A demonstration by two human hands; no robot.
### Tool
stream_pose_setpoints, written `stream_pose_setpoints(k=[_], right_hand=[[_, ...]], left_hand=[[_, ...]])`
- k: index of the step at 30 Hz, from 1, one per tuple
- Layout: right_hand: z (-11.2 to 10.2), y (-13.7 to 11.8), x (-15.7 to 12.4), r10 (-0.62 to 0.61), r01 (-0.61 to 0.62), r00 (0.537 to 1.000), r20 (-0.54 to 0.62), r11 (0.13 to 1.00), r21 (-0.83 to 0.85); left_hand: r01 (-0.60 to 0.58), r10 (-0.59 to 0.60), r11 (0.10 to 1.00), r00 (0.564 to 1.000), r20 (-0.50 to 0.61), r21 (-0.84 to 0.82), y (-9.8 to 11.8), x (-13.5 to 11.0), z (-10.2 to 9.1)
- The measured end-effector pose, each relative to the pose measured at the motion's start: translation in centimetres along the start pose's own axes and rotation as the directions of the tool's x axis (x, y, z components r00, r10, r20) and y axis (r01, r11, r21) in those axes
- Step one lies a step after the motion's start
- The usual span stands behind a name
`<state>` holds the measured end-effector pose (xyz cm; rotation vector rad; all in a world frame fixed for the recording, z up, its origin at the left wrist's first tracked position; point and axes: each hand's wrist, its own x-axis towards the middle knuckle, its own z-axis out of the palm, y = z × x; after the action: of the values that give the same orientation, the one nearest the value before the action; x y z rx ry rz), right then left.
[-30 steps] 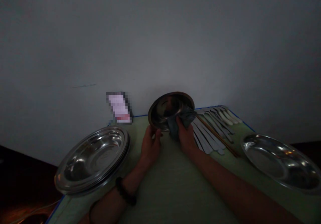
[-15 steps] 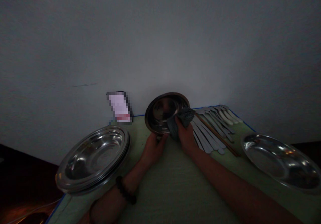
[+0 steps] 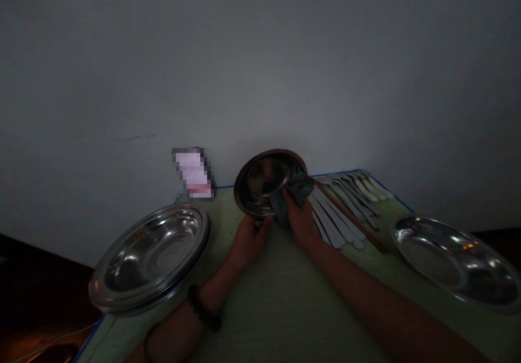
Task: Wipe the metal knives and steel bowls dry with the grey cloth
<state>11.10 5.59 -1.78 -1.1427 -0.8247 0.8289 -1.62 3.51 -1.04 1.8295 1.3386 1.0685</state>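
Observation:
A shiny metal basin (image 3: pixel 260 176) is tilted toward me at the back of the table, its inside showing. My left hand (image 3: pixel 249 241) grips its lower rim, thumb on the near side and fingers partly hidden below. My right hand (image 3: pixel 301 219) is closed on a dark grey cloth (image 3: pixel 280 205), which lies over the basin's right rim. Just right of that hand, several flat-handled metal utensils (image 3: pixel 336 233) lie fanned out beside a pair of brown chopsticks (image 3: pixel 354 219).
A stack of metal basins (image 3: pixel 150 260) stands on the left of the green table (image 3: pixel 260 309). One more metal basin (image 3: pixel 456 260) is at the right edge. Several spoons (image 3: pixel 362 184) lie at the back right. A blurred-out phone (image 3: pixel 194 173) leans against the wall (image 3: pixel 260 70).
Almost nothing differs. The basin, the cloth and both hands appear shifted very slightly left, along with the rest of the view.

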Motion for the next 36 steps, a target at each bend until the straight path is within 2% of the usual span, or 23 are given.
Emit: stream_pose_setpoints(k=[5, 18, 36], right_hand=[[0.02, 0.11, 0.06, 0.03, -0.03, 0.999, -0.014, 1.0, 0.005], [0.03, 0.22, 0.05, 0.005, -0.004, 1.0, -0.006, 1.0, 0.012], [-0.02, -0.21, -0.09, -0.005, 0.005, 1.0, 0.003, 1.0, -0.012]], left_hand=[[0.001, -0.001, 1.0, 1.0, 0.009, -0.003, 0.0, 0.01, 0.03], [0.001, -0.001, 1.0, 1.0, -0.022, 0.01, 0.0, -0.11, 0.12], [-0.017, 0.017, 1.0, 1.0, -0.006, 0.017, -0.02, -0.04, 0.07]])
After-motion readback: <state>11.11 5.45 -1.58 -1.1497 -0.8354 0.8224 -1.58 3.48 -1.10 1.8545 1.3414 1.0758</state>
